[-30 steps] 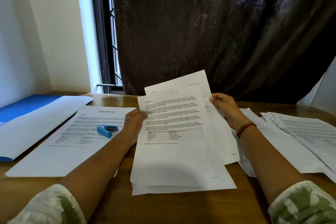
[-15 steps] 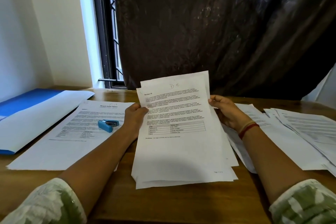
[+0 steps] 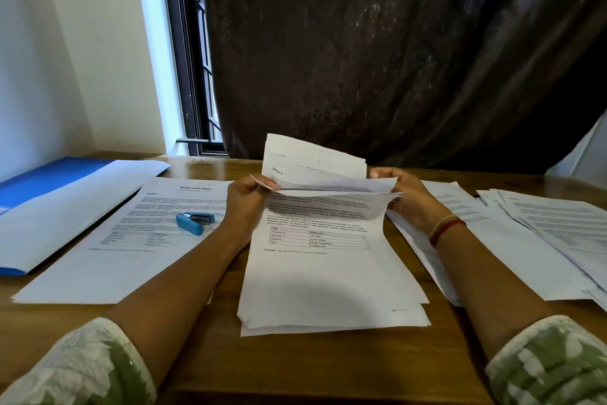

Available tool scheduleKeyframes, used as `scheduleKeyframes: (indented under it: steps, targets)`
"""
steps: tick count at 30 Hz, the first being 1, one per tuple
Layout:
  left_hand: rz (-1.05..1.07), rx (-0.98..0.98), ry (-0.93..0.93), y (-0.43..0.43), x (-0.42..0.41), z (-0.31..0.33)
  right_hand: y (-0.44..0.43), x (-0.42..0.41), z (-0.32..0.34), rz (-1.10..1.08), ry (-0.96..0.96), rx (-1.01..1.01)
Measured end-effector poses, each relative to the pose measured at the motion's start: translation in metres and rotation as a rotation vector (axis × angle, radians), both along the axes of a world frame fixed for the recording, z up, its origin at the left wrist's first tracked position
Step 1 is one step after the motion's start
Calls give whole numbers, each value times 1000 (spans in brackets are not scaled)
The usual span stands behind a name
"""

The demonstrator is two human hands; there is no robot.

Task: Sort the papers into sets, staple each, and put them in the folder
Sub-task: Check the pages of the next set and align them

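Left hand (image 3: 244, 204) and right hand (image 3: 405, 199) each pinch an edge of the paper stack (image 3: 328, 260), top sheets fanned. Stapler (image 3: 194, 221) lies left of the stack on the worktop (image 3: 295, 365).

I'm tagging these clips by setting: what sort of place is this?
Likely a home room used for desk work: a brown wooden table beside a barred window partly covered by a dark brown curtain.

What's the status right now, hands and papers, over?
Left hand and right hand grip the paper stack, top sheets folded over. Stapler lies on the printed sheet; blue folder far left. Nothing blocking.
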State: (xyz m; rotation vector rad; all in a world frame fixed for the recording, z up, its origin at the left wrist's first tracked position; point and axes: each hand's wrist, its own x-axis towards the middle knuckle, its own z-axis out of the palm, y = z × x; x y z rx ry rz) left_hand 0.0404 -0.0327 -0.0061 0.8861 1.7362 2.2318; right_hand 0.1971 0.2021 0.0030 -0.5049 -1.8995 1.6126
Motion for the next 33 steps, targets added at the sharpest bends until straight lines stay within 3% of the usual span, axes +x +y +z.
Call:
scheduleKeyframes:
  steps: [6,12,19,30,33]
  targets:
    - [-23,29,-31,1,-1,-1,-7,-1,-7,-39,-24,-122]
    - [-76,20,-205,0,0,2,-13,-12,-3,-113,-110,-86]
    - [-113,22,-257,1,-1,3,-19,-10,4,-223,42,-35]
    - [-35,-64,-219,4,-2,-2,-23,-5,11,-393,282,-134]
    - [-25,-80,-262,3,-3,0,-11,0,10,-404,251,-197]
